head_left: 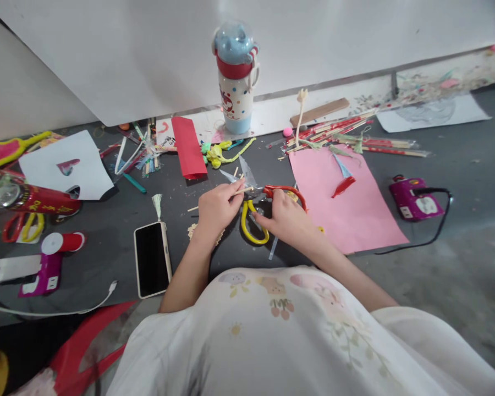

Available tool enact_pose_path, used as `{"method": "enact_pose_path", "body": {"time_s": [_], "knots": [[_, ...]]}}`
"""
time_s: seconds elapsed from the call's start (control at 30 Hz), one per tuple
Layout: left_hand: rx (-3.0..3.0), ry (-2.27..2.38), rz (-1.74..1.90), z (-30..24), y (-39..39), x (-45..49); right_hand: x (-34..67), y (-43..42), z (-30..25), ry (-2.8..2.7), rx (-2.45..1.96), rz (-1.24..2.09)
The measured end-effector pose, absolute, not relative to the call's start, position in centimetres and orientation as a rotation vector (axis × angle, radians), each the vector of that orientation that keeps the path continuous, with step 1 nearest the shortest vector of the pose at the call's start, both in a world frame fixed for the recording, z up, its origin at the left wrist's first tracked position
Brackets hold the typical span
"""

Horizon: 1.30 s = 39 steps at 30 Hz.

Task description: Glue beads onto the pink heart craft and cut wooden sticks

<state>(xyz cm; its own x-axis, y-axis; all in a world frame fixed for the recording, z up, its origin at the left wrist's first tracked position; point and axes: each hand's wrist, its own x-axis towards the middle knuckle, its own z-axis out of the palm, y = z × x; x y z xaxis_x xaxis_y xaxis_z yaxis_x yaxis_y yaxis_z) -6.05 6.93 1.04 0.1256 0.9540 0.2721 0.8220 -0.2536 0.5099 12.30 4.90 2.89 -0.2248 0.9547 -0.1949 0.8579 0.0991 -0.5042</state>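
My right hand point(287, 219) grips a pair of scissors point(256, 191) with one red handle loop and one yellow one. Its fingers are at the red loop, and the blades stand apart, pointing away from me. Close to the blades, my left hand point(216, 209) pinches a thin wooden stick point(243, 190), whose end reaches the scissors. Part of the stick is hidden by the fingers. Below the left wrist lies a small pile of short cut wooden pieces point(193, 231). A clear narrow strip point(273, 248) lies beside the yellow loop.
A water bottle point(236, 82) stands behind my hands. Pink paper point(346, 214) lies at the right, near wrapped sticks point(334, 129) and a purple power block point(416, 199). Leftward are a phone point(152, 259), a red folded paper point(188, 146), a red can point(41, 199) and a thread spool point(64, 242).
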Motion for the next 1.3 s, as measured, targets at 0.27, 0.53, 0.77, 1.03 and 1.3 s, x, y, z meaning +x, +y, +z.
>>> {"method": "enact_pose_path", "body": {"time_s": [0.27, 0.53, 0.77, 1.03, 1.3], "knots": [[2.123, 1.757, 1.048, 1.2, 6.8, -6.0, 12.4, 5.1, 3.0, -2.143, -1.857, 0.855], [2.123, 1.847, 1.066, 1.6, 6.8, -5.9, 13.6, 5.5, 2.6, -1.891, -1.869, 1.037], [2.064, 2.104, 0.842, 1.2, 7.4, -6.3, 14.8, 6.2, 2.4, -1.567, -1.786, 1.289], [1.975, 2.166, 0.752, 0.6, 7.8, -6.8, 15.4, 6.1, 2.9, -1.130, -1.441, 1.760], [1.992, 2.001, 0.826, 1.3, 7.7, -6.8, 16.0, 6.0, 1.4, -0.833, -1.129, 1.981]]}}
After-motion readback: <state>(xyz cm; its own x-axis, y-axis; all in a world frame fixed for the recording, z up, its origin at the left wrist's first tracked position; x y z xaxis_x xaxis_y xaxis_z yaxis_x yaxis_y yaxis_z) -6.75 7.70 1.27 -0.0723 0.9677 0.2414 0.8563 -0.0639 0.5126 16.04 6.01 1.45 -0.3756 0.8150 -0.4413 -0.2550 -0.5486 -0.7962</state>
